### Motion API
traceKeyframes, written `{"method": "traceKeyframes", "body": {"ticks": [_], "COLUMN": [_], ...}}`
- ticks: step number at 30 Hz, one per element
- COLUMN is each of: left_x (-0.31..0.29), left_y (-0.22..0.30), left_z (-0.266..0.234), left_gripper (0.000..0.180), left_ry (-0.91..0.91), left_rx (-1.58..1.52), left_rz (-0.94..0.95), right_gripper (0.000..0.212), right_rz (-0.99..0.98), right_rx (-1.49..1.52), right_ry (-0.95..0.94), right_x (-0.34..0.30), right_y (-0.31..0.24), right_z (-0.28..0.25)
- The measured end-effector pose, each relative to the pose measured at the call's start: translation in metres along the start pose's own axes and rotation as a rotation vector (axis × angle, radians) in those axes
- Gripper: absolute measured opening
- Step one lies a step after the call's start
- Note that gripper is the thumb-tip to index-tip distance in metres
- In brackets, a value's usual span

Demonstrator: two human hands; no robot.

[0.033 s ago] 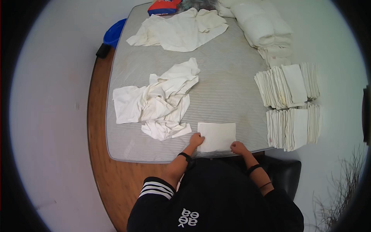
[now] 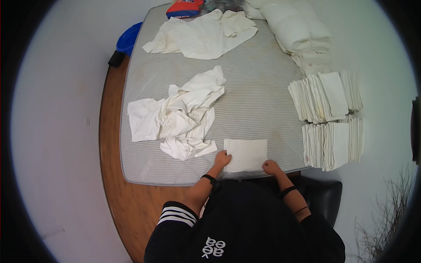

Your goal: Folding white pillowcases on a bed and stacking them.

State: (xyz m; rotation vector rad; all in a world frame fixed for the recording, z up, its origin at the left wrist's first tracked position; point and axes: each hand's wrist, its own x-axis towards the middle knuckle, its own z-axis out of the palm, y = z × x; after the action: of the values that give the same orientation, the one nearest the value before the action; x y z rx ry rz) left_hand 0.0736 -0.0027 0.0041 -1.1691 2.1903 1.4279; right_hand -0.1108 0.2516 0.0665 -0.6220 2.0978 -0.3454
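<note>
A folded white cloth (image 2: 245,153) lies flat near the front edge of the grey striped mattress pad (image 2: 258,101). My left hand (image 2: 222,158) grips its near left corner and my right hand (image 2: 272,167) grips its near right corner. Just left of the cloth sits a crumpled heap of white cloths (image 2: 180,116), close to my left hand. Both forearms come up from the lower edge over my black top.
Two stacks of folded white cloths (image 2: 326,98) (image 2: 334,142) stand at the right edge. More loose white cloths (image 2: 204,35) lie at the back, beside rolled white bedding (image 2: 298,26). A red packet (image 2: 184,8) and a blue object (image 2: 128,39) sit far left. The wooden table rim (image 2: 112,144) curves around.
</note>
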Motion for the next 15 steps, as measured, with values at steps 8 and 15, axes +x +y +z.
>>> {"method": "traceKeyframes", "body": {"ticks": [8,15], "left_x": [-0.011,0.011], "left_y": [0.013,-0.030], "left_z": [-0.005,0.000], "left_gripper": [0.038,0.037], "left_ry": [0.360,-0.163], "left_rx": [-0.194,-0.533], "left_rz": [0.002,-0.235], "right_gripper": [0.043,0.075], "right_rz": [0.138,0.344], "right_rx": [0.144,0.491], "right_ry": [0.453,0.100], "right_x": [0.020,0.040], "right_y": [0.016,-0.014], "right_z": [0.011,-0.004]}}
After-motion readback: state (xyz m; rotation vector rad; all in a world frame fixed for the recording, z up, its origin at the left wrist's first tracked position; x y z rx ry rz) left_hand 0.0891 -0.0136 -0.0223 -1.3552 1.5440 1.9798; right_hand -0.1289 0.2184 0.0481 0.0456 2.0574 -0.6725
